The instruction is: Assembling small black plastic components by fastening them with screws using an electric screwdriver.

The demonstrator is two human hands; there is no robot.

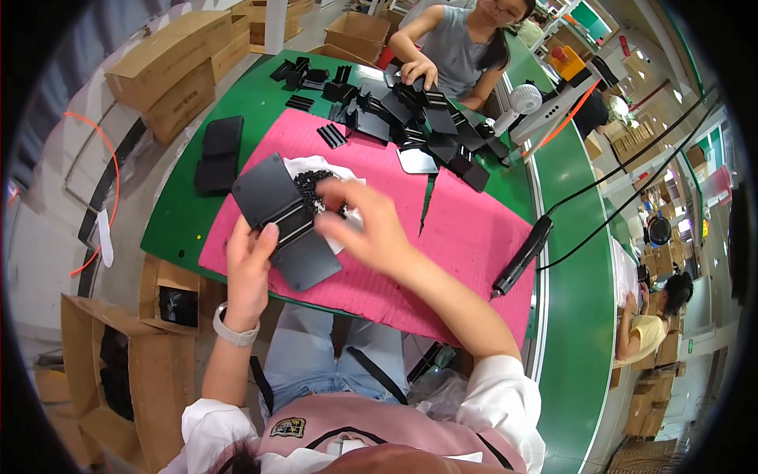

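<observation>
My left hand (251, 261) grips a black hinged plastic part (276, 189), with the thumb over its lower edge. Two flat panels flank the part's ridged middle, and it is tilted above the pink foam mat (379, 272). My right hand (365, 225) is over the part's right side, close to a heap of small black pieces (312, 188) on a white plastic bag (347, 172). Its fingers are smeared by motion, and I cannot make out anything between them. A black electric screwdriver (523, 257) lies on the mat's right edge, its cord running right.
Across the green table (178, 213), a co-worker's hand (418, 73) touches a pile of black plastic parts (395, 110). Another black part (218, 154) lies at the left. A white fan (524, 98) stands far right. Open cardboard boxes (162, 371) stand below left.
</observation>
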